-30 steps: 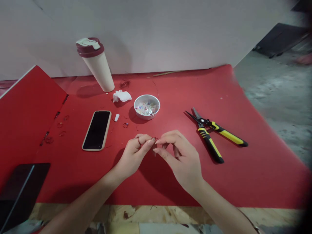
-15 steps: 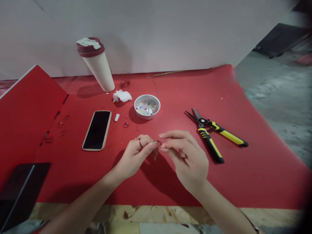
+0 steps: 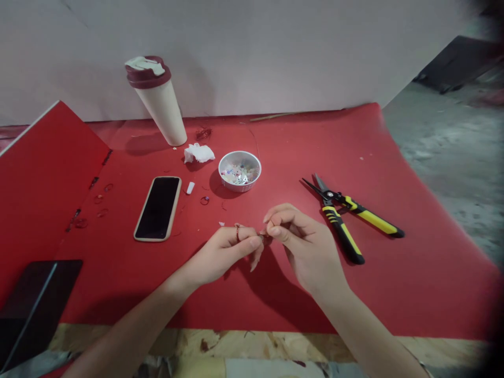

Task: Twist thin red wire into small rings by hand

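Above the front middle of the table, my left hand (image 3: 232,249) pinches a small dark red wire ring (image 3: 264,234) between thumb and forefinger. A thin red wire ring (image 3: 237,232) is worn on one of its fingers. My right hand (image 3: 301,239) is closed in a pinch at the other side of the held ring, thumb against forefinger. The fingertips hide most of the piece. Just behind the hands stands a small silvery bowl (image 3: 240,186) with pale and coloured beads. A beaded wire ring (image 3: 205,200) lies on the red tabletop left of the bowl.
Black-and-yellow pliers (image 3: 350,210) lie partly opened to the right. To the left are a phone (image 3: 157,209), a white cap-like piece (image 3: 190,188), crumpled tissue (image 3: 199,153), a tumbler (image 3: 161,105) and several wire rings (image 3: 102,212). A wire tangle (image 3: 203,133) lies behind.
My right hand's fingers have closed from a loose spread into a pinch at the wire ring. Both hands have shifted slightly to the right.
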`<state>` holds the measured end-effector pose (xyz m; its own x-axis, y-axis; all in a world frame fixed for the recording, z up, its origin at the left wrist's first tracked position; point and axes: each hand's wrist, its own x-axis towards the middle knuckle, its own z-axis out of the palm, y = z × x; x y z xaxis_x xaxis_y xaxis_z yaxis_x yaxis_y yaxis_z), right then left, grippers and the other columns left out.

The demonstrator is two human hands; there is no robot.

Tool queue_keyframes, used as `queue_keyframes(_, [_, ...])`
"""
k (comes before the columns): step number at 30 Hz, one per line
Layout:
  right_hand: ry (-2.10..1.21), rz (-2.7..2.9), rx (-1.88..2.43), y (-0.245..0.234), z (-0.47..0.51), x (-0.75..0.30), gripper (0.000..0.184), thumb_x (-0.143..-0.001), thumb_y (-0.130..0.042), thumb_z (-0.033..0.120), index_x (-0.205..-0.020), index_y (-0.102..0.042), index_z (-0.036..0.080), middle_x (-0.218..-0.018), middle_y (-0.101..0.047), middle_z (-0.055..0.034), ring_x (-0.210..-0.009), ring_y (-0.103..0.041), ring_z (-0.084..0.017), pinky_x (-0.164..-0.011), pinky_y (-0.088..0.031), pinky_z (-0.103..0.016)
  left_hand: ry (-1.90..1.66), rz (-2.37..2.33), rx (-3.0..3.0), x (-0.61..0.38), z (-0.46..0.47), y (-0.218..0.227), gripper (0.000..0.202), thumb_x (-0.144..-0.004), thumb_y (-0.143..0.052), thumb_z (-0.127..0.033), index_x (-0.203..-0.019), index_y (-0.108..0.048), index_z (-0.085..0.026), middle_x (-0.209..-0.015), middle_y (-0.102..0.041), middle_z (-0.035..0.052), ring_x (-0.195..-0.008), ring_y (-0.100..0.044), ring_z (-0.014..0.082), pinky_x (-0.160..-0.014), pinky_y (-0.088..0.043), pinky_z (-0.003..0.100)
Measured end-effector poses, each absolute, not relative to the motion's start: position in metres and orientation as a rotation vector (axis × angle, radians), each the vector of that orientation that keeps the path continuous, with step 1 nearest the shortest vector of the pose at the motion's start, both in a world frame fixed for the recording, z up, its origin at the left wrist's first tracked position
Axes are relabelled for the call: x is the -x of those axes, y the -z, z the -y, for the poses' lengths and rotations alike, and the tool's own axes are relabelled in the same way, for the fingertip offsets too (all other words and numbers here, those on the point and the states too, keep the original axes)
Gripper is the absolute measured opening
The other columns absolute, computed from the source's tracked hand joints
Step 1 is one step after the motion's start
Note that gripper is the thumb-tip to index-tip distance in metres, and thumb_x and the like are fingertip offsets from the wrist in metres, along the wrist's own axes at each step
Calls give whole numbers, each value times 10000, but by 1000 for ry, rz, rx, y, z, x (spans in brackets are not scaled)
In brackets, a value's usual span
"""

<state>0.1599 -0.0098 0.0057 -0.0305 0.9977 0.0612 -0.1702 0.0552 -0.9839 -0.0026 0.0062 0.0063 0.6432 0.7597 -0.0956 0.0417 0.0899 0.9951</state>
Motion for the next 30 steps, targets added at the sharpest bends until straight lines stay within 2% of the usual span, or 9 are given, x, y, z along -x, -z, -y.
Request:
queue_keyframes(7, [-1565,955,966,-7,7,-158,122,-758,-648,204,-656,-584,185,-730,-542,15,-628,-505,-94,-583,-448,-229,-569,-691,-1376,1,-4,-6,368,-905,-417,-361,-611,-523,-167,-599,-549,1,-655,-510,119,-760,-429,274])
queue_keyframes(13, [-1671,874,1010,-5,7,-156,155,-763,-653,279,-671,-572,185,-706,-530,15,-628,-497,-102,-595,-459,-241,-575,-761,-1532,0,-4,-11,385,-909,-413,-321,-573,-520,-167,-592,-558,-1,-680,-511,120,-806,-395,279])
queue_keyframes(19, [-1211,1245,1237,-10,12,-157,113,-850,-541,315,-853,-609,225,-830,-611,-14,-772,-579,-141,-707,-485,-278,-696,-737,-1271,0,-5,-2,354,-905,-424,-380,-652,-531,-157,-579,-535,-13,-543,-499,92,-615,-411,233])
queue_keyframes(23, [-958,1551,1248,-17,14,-159,42,-825,-571,225,-828,-613,221,-799,-631,-15,-756,-596,-149,-693,-487,-283,-783,-758,-1225,0,-5,0,349,-893,-457,-395,-657,-547,-154,-570,-549,-3,-542,-507,100,-624,-415,242])
queue_keyframes(30, [-796,1645,1262,-19,15,-159,107,-830,-545,157,-781,-620,214,-730,-638,-5,-664,-594,-134,-612,-481,-262,-735,-761,-1219,2,-4,-3,347,-888,-461,-409,-671,-557,-156,-582,-548,4,-552,-519,109,-619,-422,253])
